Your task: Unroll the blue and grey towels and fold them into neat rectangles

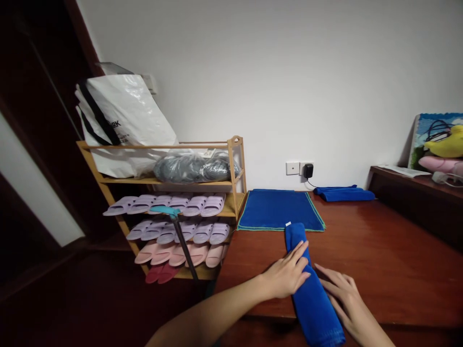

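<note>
A bright blue towel (314, 303), folded into a long narrow strip, lies on the reddish-brown wooden table and hangs over its front edge. A small white tag shows at its far end. Across the strip's middle rests my left hand (287, 272), its fingers stretched out over the cloth. My right hand (345, 296) is open along the towel's right side, fingertips at its edge. Just beyond the strip, a blue cloth with green edging (280, 209) is spread flat near the wall, close to the strip's far end.
Another folded blue towel (343, 193) lies against the wall beside a black plug (308, 170). At left stands a wooden shoe rack (237, 193) with rows of slippers, a white bag (130, 111) and a broom-like handle (186, 248). A raised ledge (412, 180) borders the right.
</note>
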A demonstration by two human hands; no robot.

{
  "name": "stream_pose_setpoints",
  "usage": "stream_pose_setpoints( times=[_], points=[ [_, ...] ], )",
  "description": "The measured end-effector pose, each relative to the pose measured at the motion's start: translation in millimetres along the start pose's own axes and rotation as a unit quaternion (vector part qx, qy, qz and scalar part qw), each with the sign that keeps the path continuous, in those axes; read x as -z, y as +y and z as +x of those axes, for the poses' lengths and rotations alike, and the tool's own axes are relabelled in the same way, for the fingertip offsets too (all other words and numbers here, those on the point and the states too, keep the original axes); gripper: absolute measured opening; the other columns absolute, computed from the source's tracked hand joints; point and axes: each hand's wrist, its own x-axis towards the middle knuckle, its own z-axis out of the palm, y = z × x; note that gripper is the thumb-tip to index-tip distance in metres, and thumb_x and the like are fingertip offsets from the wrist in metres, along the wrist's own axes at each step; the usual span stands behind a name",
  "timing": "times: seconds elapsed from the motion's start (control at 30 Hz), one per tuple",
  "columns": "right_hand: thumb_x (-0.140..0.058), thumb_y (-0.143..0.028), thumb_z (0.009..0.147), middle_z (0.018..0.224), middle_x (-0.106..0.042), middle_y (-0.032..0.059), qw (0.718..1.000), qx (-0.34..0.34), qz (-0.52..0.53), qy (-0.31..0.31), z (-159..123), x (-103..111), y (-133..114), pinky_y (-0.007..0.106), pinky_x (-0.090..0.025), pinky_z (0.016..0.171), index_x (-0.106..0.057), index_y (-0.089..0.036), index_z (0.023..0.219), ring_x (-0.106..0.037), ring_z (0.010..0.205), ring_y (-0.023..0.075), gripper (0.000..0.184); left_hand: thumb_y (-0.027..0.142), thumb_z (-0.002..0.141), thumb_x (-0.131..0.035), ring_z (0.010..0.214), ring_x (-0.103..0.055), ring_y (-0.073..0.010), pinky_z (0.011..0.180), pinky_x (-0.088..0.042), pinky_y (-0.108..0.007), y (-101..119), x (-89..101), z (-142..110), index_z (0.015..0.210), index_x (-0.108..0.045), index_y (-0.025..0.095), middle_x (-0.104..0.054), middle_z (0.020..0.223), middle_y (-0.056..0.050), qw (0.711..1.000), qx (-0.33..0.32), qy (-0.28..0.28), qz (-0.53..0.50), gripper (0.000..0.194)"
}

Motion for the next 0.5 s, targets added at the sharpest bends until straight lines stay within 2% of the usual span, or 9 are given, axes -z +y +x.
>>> stream_pose_setpoints(
  times=[0.1,0.2,0.27,0.4,0.43,0.5],
  points=[
    [-0.039,-0.036,0.093,0.135,-0.051,0.0058,0.999,0.021,0.022,-0.02,14,6,-8,0.043,-0.04,0.097,-0.057,-0.034,0.123,-0.049,0.122,0.0216,0.035,0.025,0.096,-0.04,0.142,-0.003,-0.0241,0.114,-0.024,-0.037,-1,6.4,-2,0.118,-0.046,0.009,-0.01,0.155,-0.017,1.0,-0.01,-0.001,-0.015,0.028],
    [-0.041,-0.04,0.092,0.132,-0.054,0.0056,0.999,0.027,0.023,-0.04,19,5,-12,0.041,-0.041,0.095,-0.055,-0.033,0.125,-0.049,0.122,0.0211,0.036,0.018,0.092,-0.043,0.142,-0.005,-0.0215,0.111,-0.029,-0.033,-1,14.5,-3,0.116,-0.048,0.009,-0.014,0.155,-0.015,0.999,-0.013,-0.028,-0.022,0.026],
    [-0.041,-0.043,0.092,0.133,-0.053,0.0047,0.999,0.017,0.018,-0.046,18,2,-13,0.043,-0.04,0.097,-0.057,-0.033,0.123,-0.047,0.124,0.0219,0.036,0.015,0.087,-0.046,0.142,-0.007,-0.0205,0.111,-0.03,-0.034,-2,21.2,-4,0.114,-0.051,0.01,-0.018,0.154,-0.014,0.999,-0.016,-0.042,-0.015,0.028],
    [-0.042,-0.045,0.091,0.133,-0.053,0.0038,0.999,0.005,0.02,-0.036,16,-4,-11,0.047,-0.037,0.099,-0.059,-0.033,0.12,-0.047,0.124,0.0235,0.035,0.012,0.079,-0.05,0.141,-0.014,-0.0241,0.115,-0.005,-0.049,-15,38.8,-15,0.1,-0.06,0.015,-0.029,0.151,-0.008,0.998,-0.044,-0.048,0.017,0.024],
    [-0.042,-0.045,0.091,0.133,-0.053,0.004,0.999,0.006,0.022,-0.033,16,-4,-11,0.047,-0.037,0.099,-0.059,-0.033,0.12,-0.047,0.124,0.0238,0.035,0.01,0.076,-0.05,0.141,-0.018,-0.0239,0.115,-0.001,-0.05,-20,43.7,-22,0.096,-0.061,0.016,-0.034,0.149,-0.007,0.997,-0.053,-0.058,0.017,0.023],
    [-0.042,-0.044,0.091,0.133,-0.053,0.0043,0.999,0.007,0.025,-0.03,16,-5,-10,0.047,-0.037,0.099,-0.06,-0.033,0.12,-0.047,0.124,0.0239,0.035,0.008,0.074,-0.049,0.138,-0.027,-0.0209,0.116,-0.003,-0.045,-32,53.5,-38,0.092,-0.062,0.018,-0.043,0.143,-0.005,0.995,-0.055,-0.079,0.003,0.025]
  ],
)
